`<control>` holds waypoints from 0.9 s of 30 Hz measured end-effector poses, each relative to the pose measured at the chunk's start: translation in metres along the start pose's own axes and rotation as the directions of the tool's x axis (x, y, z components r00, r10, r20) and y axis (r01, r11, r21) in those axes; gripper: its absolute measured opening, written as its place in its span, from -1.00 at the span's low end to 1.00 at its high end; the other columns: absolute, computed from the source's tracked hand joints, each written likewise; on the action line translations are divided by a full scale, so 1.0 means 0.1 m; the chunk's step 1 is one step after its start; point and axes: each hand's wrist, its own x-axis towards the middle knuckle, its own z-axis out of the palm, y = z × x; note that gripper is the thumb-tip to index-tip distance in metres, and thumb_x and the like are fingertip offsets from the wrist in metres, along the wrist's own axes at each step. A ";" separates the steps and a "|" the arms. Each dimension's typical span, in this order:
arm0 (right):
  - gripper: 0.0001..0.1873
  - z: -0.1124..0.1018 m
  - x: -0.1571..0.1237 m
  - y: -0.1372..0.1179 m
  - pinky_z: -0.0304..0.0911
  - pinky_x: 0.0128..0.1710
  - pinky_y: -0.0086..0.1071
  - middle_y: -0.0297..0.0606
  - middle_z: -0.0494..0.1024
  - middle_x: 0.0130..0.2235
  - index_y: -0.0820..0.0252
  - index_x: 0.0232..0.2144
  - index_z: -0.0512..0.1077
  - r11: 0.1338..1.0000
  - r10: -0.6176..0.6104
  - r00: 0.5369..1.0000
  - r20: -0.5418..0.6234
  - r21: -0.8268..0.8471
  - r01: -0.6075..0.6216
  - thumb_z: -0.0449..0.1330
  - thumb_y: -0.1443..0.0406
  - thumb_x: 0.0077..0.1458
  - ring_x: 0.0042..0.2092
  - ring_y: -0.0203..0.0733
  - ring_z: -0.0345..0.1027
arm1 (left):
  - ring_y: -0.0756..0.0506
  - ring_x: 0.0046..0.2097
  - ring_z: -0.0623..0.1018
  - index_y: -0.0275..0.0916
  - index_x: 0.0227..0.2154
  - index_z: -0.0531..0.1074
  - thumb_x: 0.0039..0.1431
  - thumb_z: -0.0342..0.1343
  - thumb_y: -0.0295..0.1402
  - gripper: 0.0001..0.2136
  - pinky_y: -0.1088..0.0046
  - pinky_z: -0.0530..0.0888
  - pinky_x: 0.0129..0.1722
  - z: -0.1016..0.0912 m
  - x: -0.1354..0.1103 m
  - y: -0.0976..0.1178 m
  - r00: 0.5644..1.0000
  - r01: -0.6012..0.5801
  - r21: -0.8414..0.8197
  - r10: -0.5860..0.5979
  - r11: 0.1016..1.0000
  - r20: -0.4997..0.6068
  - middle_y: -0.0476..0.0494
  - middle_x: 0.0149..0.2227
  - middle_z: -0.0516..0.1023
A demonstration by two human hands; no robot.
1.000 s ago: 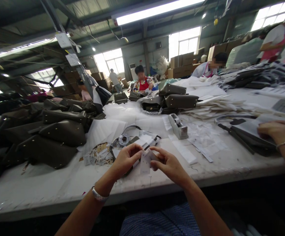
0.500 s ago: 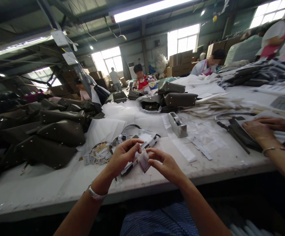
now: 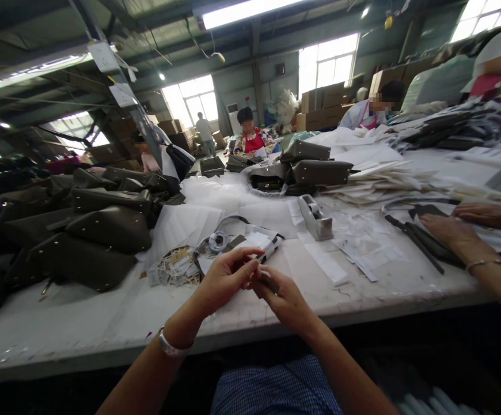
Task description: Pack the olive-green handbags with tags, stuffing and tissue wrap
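Note:
My left hand (image 3: 228, 279) and my right hand (image 3: 285, 300) meet fingertip to fingertip above the table's front part. The left thumb and index finger are pinched together, and whatever is between them is hidden. In my right fingers sits a small clear plastic packet (image 3: 269, 282), mostly covered by them. Just behind the hands lies a flat white and black piece (image 3: 261, 242) beside a dark curved strap. To its left are a clear roll (image 3: 218, 241) and a heap of tags with strings (image 3: 176, 266).
Dark handbags (image 3: 107, 230) are heaped at the left, and more (image 3: 319, 172) stand mid-table. A tape dispenser (image 3: 316, 218) is near white paper strips (image 3: 326, 259). At the right, a co-worker's hands (image 3: 453, 233) press on a dark bag. Other people work farther back.
My hands have come together, the right one moving left to the left fingertips. The small packet, plainly seen between them before, is now mostly covered by my fingers.

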 end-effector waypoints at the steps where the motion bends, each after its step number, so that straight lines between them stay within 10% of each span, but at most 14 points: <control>1: -0.72 0.00 0.01 0.03 0.38 -0.01 -0.26 -0.21 0.61 -0.12 0.16 0.00 0.47 1.000 0.012 1.000 0.029 0.026 -0.013 0.13 0.24 0.27 -0.11 -0.12 0.51 | 0.12 -0.54 0.31 -0.22 -0.01 0.50 0.22 0.20 -0.19 -0.67 0.61 0.25 -0.58 -0.01 0.01 -0.01 0.999 0.013 -0.039 -0.014 0.999 -0.029 -0.02 -0.41 0.51; 8: -0.58 0.02 0.00 0.32 0.30 0.14 -0.15 -0.20 0.60 0.00 0.08 0.20 0.33 0.999 0.045 0.985 0.164 0.011 -0.047 0.03 0.21 0.34 0.06 -0.08 0.47 | 0.16 -0.52 0.34 -0.23 -0.10 0.55 0.13 0.30 -0.25 -0.71 0.68 0.32 -0.52 -0.11 0.05 -0.10 0.979 0.017 -0.444 -0.106 0.896 -0.177 0.01 -0.40 0.47; 13: -0.19 0.03 0.02 0.30 0.07 0.29 -0.02 -0.15 0.32 0.28 0.01 0.31 0.14 0.991 0.006 0.999 0.038 -0.137 0.000 0.36 0.17 0.08 0.32 0.08 0.12 | 0.01 -0.30 0.55 -0.26 -0.11 0.55 0.13 0.31 -0.27 -0.71 0.48 0.51 -0.22 0.00 -0.02 -0.17 0.980 0.050 -0.490 -0.138 0.870 -0.145 -0.13 -0.27 0.57; 18: -0.55 0.08 0.12 0.31 0.45 -0.14 -0.21 -0.19 0.62 -0.23 0.12 0.06 0.40 0.991 0.134 0.991 0.007 -0.021 -0.134 0.25 0.07 0.19 -0.17 -0.02 0.54 | -0.08 -0.24 0.59 -0.26 -0.13 0.55 0.13 0.29 -0.22 -0.70 0.41 0.53 -0.19 0.07 -0.04 -0.23 0.981 0.034 -0.333 -0.095 0.942 -0.168 -0.17 -0.23 0.61; 23: -0.52 0.10 0.22 0.48 0.38 -0.47 -0.39 -0.30 0.51 -0.47 0.20 -0.15 0.53 0.935 0.303 0.953 -0.016 0.197 -0.294 0.21 -0.07 0.17 -0.50 -0.22 0.42 | -0.15 -0.15 0.62 -0.25 0.05 0.43 0.25 0.12 -0.14 -0.60 0.32 0.55 -0.15 -0.48 0.13 -0.59 0.959 0.069 0.026 -0.059 0.997 -0.278 -0.22 -0.17 0.62; 27: -0.49 0.13 0.29 0.61 0.29 -0.58 -0.44 -0.26 0.52 -0.45 0.21 -0.25 0.57 0.924 0.357 0.925 -0.127 0.196 -0.330 0.28 -0.12 0.06 -0.53 -0.26 0.37 | -0.18 0.04 0.54 -0.29 0.03 0.43 0.33 -0.01 -0.24 -0.68 0.25 0.45 0.07 -1.19 0.39 -1.07 0.854 0.286 0.387 -0.050 0.877 -0.517 -0.31 0.02 0.55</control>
